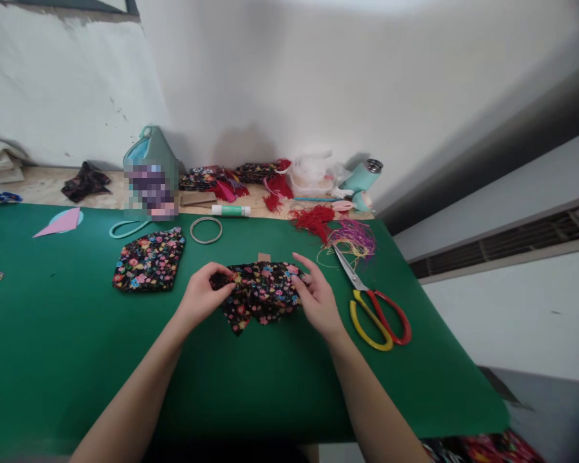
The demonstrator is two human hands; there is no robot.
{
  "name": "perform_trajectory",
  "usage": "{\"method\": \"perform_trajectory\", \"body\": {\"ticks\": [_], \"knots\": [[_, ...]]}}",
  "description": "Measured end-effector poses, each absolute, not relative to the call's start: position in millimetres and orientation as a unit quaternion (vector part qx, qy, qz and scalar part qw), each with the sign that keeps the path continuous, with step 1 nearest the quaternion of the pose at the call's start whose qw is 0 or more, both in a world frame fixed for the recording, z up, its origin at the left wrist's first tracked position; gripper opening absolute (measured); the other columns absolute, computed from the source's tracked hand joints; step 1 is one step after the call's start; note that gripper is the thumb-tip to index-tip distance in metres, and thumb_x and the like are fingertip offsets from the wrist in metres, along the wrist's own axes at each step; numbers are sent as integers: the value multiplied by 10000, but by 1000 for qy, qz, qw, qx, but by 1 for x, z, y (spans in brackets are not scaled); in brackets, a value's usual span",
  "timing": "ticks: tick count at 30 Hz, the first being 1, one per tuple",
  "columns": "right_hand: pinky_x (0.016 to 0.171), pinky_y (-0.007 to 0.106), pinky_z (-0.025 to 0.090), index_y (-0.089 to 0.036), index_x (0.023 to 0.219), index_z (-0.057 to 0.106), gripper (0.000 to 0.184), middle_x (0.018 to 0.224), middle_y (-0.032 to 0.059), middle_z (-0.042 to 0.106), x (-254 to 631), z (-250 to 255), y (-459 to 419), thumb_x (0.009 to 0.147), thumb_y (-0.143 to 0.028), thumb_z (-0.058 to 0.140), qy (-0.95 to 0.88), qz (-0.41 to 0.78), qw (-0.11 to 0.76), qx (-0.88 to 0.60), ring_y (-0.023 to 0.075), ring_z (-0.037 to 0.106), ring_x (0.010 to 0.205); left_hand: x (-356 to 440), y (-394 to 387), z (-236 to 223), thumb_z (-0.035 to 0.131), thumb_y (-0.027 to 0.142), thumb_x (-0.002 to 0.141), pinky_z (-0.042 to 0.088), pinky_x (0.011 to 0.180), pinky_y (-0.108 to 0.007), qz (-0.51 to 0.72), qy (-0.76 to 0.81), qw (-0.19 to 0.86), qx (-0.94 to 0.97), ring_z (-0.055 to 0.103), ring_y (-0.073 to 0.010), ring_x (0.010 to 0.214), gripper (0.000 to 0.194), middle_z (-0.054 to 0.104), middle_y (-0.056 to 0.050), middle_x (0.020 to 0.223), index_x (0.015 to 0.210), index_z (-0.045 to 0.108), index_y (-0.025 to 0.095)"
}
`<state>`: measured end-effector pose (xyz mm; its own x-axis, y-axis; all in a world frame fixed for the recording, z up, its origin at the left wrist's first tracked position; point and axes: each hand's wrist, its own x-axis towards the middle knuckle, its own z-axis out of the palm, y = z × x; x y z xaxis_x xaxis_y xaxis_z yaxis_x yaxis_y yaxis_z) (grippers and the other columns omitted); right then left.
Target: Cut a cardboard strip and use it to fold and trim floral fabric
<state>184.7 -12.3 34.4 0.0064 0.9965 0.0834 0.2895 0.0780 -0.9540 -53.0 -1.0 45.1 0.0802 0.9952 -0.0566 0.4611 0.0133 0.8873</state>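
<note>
In the head view, the left hand (207, 292) pinches one end of a black floral cloth (267, 289) over the green tabletop (265, 386); the right hand (318, 299) holds the other end, thumb on top, one finger extended. Scissors (359, 287) lie just beside it.

Printed with pink, blue and yellow flowers on black at mid-frame: cloth (265, 292), echoed in similar florals by a second piece (149, 260) at centre left, against a plain green tabletop (251, 386). Bright at right: scissors (359, 286) with yellow and red handles, below red threads (313, 220), purple threads (356, 236) and a mint bottle (361, 176).
</note>
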Motion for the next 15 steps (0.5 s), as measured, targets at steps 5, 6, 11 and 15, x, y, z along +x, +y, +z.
{"method": "perform_trajectory", "body": {"ticks": [5, 6, 11, 15], "knots": [[905, 368, 465, -224, 882, 669, 194, 972, 40, 685, 186, 38, -11, 861, -280, 484, -623, 348, 444, -542, 198, 619, 951, -60, 2, 48, 728, 301, 623, 487, 833, -357, 365, 561, 521, 529, 619, -225, 923, 466, 659, -79, 1044, 1053, 630, 149], [919, 376, 459, -221, 860, 679, 196, 970, 40, 690, 186, 39, -11, 854, -272, 490, -625, 356, 434, -542, 200, 621, 958, -62, 2, 50, 744, 298, 610, 496, 826, -354, 367, 547, 554, 509, 625, -221, 915, 530, 653, -83, 1069, 1102, 616, 148], [884, 391, 498, -220, 1054, 649, 289, 1057, 56, 684, 187, 44, -14, 786, -320, 608, -564, 518, 405, -499, 215, 630, 974, -79, 1, 63, 728, 278, 630, 534, 678, -329, 341, 510, 661, 433, 649, -179, 707, 696, 682, -79, 966, 1280, 511, 156], [704, 344, 562, -242, 1224, 538, 481, 1188, 80, 602, 186, 42, -16, 755, -279, 639, -604, 548, 335, -472, 182, 648, 831, -90, 7, 57, 660, 264, 670, 471, 901, -408, 324, 562, 523, 553, 619, -243, 964, 548, 647, -85, 1092, 1206, 590, 169]]}}
